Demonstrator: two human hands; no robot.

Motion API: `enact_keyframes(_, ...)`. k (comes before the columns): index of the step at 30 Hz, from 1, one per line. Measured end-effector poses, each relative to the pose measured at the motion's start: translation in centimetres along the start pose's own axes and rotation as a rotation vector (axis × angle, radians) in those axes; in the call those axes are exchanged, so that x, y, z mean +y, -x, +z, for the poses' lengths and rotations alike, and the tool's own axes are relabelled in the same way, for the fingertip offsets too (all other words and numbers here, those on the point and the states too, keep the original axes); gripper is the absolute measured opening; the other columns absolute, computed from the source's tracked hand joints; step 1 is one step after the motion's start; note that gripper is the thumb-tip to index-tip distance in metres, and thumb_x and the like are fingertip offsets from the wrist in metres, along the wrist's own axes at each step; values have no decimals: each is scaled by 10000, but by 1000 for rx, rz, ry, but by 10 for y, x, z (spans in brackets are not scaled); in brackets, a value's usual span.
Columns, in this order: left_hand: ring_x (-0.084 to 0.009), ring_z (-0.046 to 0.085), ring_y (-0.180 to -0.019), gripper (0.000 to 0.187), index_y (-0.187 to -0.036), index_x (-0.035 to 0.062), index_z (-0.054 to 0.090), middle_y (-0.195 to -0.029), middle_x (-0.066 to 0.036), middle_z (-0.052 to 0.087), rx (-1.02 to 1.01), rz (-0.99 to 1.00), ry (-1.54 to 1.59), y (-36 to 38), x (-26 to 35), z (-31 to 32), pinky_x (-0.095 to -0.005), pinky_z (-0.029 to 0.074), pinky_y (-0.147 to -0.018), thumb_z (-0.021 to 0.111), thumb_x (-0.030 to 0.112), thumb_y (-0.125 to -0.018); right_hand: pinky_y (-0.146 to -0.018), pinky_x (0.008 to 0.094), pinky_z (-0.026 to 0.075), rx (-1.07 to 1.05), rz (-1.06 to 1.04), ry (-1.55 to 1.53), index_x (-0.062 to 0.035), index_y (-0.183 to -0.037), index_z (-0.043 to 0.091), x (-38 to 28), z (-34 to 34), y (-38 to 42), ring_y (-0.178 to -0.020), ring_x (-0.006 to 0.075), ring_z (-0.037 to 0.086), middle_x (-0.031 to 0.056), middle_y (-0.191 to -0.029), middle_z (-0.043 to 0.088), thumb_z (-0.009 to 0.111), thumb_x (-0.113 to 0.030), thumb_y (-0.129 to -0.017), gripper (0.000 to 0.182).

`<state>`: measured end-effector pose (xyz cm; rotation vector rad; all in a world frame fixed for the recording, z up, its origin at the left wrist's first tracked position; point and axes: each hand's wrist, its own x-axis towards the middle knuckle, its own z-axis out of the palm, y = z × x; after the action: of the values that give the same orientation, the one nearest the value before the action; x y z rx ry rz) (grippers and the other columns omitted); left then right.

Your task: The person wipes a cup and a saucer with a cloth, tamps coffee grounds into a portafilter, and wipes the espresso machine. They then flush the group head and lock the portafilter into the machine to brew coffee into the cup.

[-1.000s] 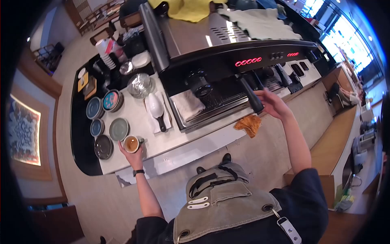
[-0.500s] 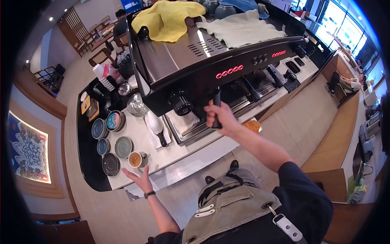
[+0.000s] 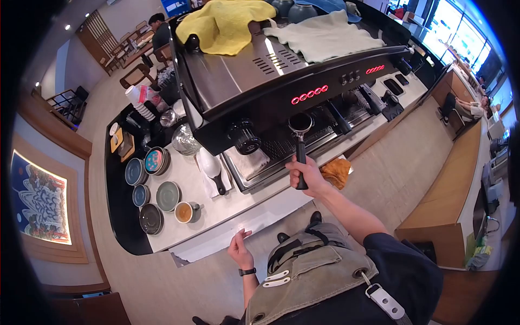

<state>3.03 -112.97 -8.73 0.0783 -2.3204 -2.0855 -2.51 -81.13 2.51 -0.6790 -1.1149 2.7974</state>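
My right hand (image 3: 306, 174) is closed around the black handle of a portafilter (image 3: 300, 130). Its round metal basket, dark inside, shows in front of the espresso machine (image 3: 227, 81), below the lit red buttons. Nothing shows in my left hand (image 3: 240, 252), which hangs in front of the counter edge with its fingers loosely bent and partly apart. A cup of brown liquid (image 3: 184, 212) stands on the counter (image 3: 203, 219), up and left of that hand. Further along the machine, another black handle (image 3: 338, 119) sticks out.
Stacked saucers (image 3: 135, 172), a green plate (image 3: 168, 196) and a dark plate (image 3: 151, 219) are at the left. A white scoop (image 3: 208, 162) lies near the drip tray. An orange cloth (image 3: 336, 172) hangs by the counter edge. People sit in the background.
The portafilter has come out from under the machine toward me, its basket now visible. My left hand has moved right, away from the cup, and its spread fingers have bent.
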Motion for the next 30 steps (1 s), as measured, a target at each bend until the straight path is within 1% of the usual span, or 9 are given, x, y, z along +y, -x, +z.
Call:
enact_keyframes(1, -177, 720, -950, 327, -1121, -52, 732, -982, -147, 787, -68, -7, 2, -1, 1, 4, -325, 517, -934, 555, 221, -1084, -448, 294, 404, -2, 28, 26, -165, -957, 468, 0, -13, 2, -487, 118, 486, -29, -650, 467, 670, 6, -928, 266)
enact_keyframes(2, -182, 721, -988, 294, -1164, -47, 719, -1023, -148, 785, -125, -59, 18, -4, 4, 8, -332, 519, -956, 587, 198, -1070, -439, 288, 399, -5, 53, 52, -162, -960, 468, -1, -24, 3, -474, 114, 480, -30, -642, 466, 669, 7, -928, 265)
enact_keyframes(5, -190, 716, -1042, 270, -1202, -37, 704, -1078, -148, 776, -289, -71, -33, -14, 0, 16, -331, 523, -974, 625, 172, -1051, -435, 306, 420, -41, 69, 141, -143, -934, 456, -6, -48, 5, -474, 130, 501, -14, -649, 483, 688, -23, -923, 261)
enact_keyframes(8, -200, 709, -1085, 270, -1232, -28, 688, -1122, -149, 766, -379, -80, -44, -18, 7, 24, -329, 524, -988, 652, 154, -1035, -431, 298, 424, -33, 91, 160, -139, -935, 453, -13, -58, 7, -470, 123, 504, -21, -649, 482, 688, -25, -924, 261)
enact_keyframes(11, -175, 712, -1038, 272, -1219, -19, 707, -1111, -130, 775, -424, -67, -107, -20, 6, 35, -323, 533, -954, 668, 165, -1023, -430, 292, 431, -40, 109, 152, -134, -939, 456, -13, -65, 6, -469, 116, 511, -25, -652, 485, 690, -28, -924, 257)
enact_keyframes(21, -181, 705, -1067, 288, -1250, -28, 680, -1140, -130, 766, -622, -66, -147, -12, 15, 107, -322, 528, -967, 660, 145, -1020, -436, 294, 455, -204, 142, 59, -105, -870, 465, -21, -83, 2, -470, 113, 537, -14, -651, 507, 685, -28, -926, 239)
enact_keyframes(23, -182, 696, -1102, 298, -1270, -32, 662, -1156, -131, 757, -664, -87, -167, -11, 15, 125, -310, 522, -974, 652, 145, -1030, -424, 284, 444, -281, 148, 54, -108, -854, 452, -29, -92, 4, -455, 107, 533, -20, -615, 495, 682, -31, -929, 254)
enact_keyframes(25, -178, 698, -1092, 293, -1267, -31, 661, -1153, -129, 759, -675, -58, -208, -8, 16, 148, -304, 525, -963, 649, 142, -1031, -414, 278, 433, -360, 179, 45, -110, -853, 448, -41, -105, 5, -444, 104, 528, -25, -591, 489, 679, -30, -931, 256)
enact_keyframes(30, -172, 707, -1070, 273, -1248, -28, 667, -1130, -134, 764, -643, -38, -282, 3, 12, 225, -304, 532, -946, 643, 140, -1034, -379, 270, 406, -584, 375, -70, -106, -938, 444, -100, -174, 37, -393, 100, 499, -30, -553, 470, 667, -10, -928, 242)
